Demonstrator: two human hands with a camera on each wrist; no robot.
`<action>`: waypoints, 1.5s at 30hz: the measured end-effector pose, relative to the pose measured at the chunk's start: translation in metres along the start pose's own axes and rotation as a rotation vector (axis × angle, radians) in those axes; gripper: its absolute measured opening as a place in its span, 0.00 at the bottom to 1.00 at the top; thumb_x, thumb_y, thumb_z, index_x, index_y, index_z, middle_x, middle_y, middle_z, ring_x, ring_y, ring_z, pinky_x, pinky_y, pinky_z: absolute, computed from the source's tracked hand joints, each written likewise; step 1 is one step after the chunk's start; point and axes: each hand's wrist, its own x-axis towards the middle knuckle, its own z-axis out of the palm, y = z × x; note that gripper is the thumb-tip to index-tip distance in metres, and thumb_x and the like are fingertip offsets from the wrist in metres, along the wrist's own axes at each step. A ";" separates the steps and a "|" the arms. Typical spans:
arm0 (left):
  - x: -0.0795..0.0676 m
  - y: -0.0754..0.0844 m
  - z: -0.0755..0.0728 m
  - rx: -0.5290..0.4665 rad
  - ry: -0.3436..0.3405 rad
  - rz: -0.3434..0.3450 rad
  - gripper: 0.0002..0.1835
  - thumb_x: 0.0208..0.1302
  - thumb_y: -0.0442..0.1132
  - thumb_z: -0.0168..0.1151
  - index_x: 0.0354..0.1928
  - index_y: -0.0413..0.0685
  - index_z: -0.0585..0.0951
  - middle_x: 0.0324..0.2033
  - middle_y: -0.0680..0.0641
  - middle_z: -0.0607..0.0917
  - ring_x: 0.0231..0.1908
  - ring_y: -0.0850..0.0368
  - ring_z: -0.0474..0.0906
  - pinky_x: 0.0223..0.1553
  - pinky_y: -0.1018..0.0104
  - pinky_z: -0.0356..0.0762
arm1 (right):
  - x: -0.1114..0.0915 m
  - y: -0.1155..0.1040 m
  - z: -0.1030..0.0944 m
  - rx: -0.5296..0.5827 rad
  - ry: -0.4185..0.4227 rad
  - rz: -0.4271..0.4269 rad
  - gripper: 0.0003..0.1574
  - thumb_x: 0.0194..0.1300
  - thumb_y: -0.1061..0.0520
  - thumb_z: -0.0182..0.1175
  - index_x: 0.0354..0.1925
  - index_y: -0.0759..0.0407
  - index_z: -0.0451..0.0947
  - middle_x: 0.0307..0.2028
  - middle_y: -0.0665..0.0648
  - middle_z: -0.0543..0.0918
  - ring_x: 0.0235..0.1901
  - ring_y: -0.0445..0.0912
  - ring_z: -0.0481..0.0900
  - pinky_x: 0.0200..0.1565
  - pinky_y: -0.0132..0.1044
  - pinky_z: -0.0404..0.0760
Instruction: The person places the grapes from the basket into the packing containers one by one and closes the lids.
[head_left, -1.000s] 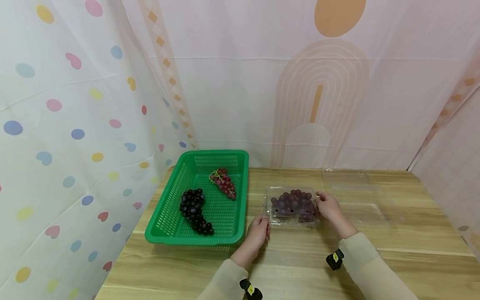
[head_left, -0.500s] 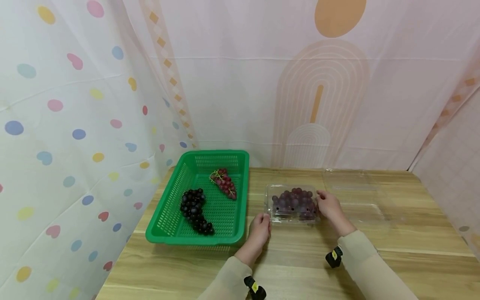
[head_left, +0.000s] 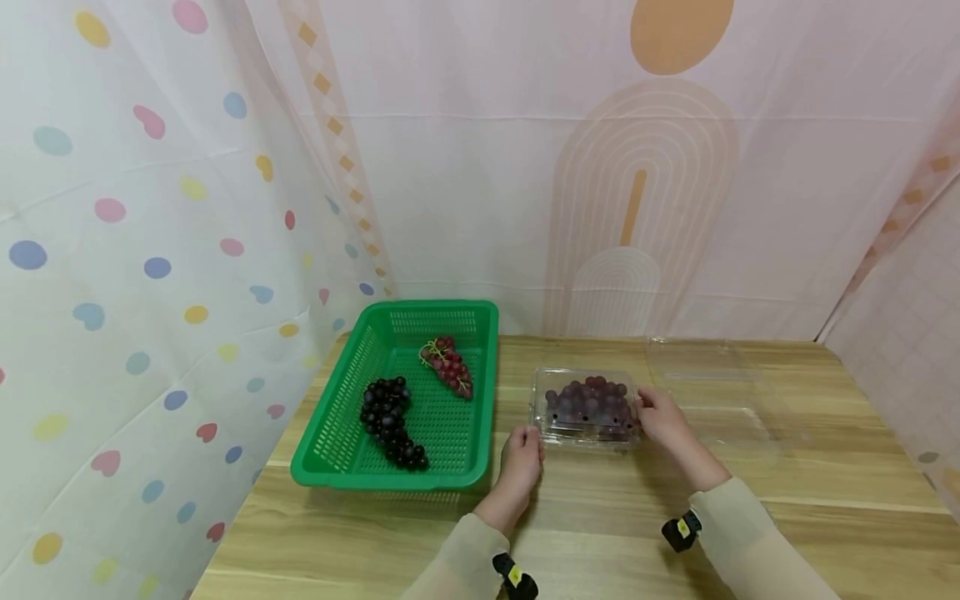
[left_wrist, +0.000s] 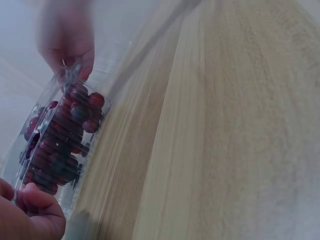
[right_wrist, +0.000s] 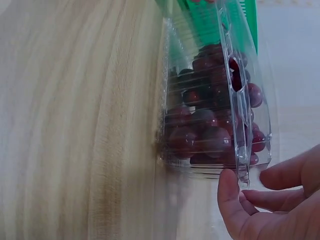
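A clear plastic clamshell box (head_left: pixel 585 408) with purple-red grapes (right_wrist: pixel 210 115) inside sits on the wooden table, its lid lying over the grapes. At its left front corner my left hand (head_left: pixel 521 457) pinches the rim, fingers curled, as the left wrist view shows close up. My right hand (head_left: pixel 663 415) is at the right end of the box. In the right wrist view its thumb (right_wrist: pixel 229 192) is on one side of the rim corner and a forefinger bends round on the other.
Left of the box stands a green basket (head_left: pixel 487 400) holding a black grape bunch (head_left: pixel 390 421) and a smaller red grape bunch (head_left: pixel 448 367). Another clear plastic container (head_left: pixel 720 425) lies opened out at the right. A curtain (head_left: pixel 480 208) hangs behind the table.
The box has shifted slightly right and away from me, with my left hand following. My right hand and forearm have moved slightly to the right.
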 end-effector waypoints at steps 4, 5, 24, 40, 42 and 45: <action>0.002 0.000 0.002 0.020 0.017 0.013 0.13 0.74 0.40 0.42 0.32 0.41 0.71 0.23 0.52 0.70 0.24 0.60 0.65 0.24 0.70 0.63 | -0.001 0.000 -0.001 0.082 -0.037 0.050 0.31 0.73 0.62 0.37 0.67 0.81 0.49 0.64 0.80 0.57 0.56 0.64 0.67 0.40 0.39 0.78; 0.002 0.000 0.002 0.023 0.020 0.017 0.14 0.74 0.39 0.42 0.31 0.41 0.71 0.23 0.52 0.70 0.24 0.60 0.65 0.24 0.70 0.63 | 0.000 0.000 -0.001 0.088 -0.039 0.061 0.32 0.73 0.61 0.37 0.68 0.80 0.48 0.65 0.80 0.56 0.57 0.65 0.67 0.40 0.39 0.79; 0.022 0.001 0.017 0.076 0.100 0.086 0.16 0.75 0.40 0.42 0.27 0.42 0.70 0.21 0.52 0.69 0.24 0.59 0.64 0.28 0.68 0.63 | 0.022 -0.007 0.000 0.062 -0.022 0.132 0.32 0.75 0.58 0.35 0.71 0.73 0.47 0.69 0.74 0.51 0.66 0.63 0.56 0.62 0.54 0.64; 0.024 0.002 0.020 0.008 0.086 0.029 0.15 0.75 0.41 0.40 0.34 0.40 0.71 0.24 0.52 0.69 0.27 0.59 0.67 0.30 0.70 0.66 | 0.027 -0.012 0.000 -0.008 0.022 0.114 0.31 0.73 0.61 0.37 0.69 0.77 0.50 0.65 0.76 0.59 0.66 0.66 0.56 0.64 0.55 0.62; 0.023 0.002 0.020 -0.025 0.060 0.010 0.15 0.75 0.42 0.38 0.35 0.40 0.70 0.23 0.53 0.68 0.24 0.61 0.65 0.27 0.71 0.64 | 0.027 -0.013 -0.001 -0.019 0.027 0.109 0.31 0.73 0.61 0.37 0.69 0.77 0.50 0.64 0.77 0.61 0.64 0.66 0.59 0.62 0.54 0.65; 0.019 0.004 0.020 -0.059 0.003 -0.045 0.17 0.75 0.46 0.36 0.37 0.40 0.70 0.21 0.55 0.66 0.21 0.63 0.62 0.21 0.71 0.61 | 0.027 -0.013 -0.001 -0.052 0.032 0.094 0.32 0.72 0.61 0.37 0.68 0.77 0.50 0.61 0.77 0.64 0.61 0.65 0.64 0.58 0.53 0.68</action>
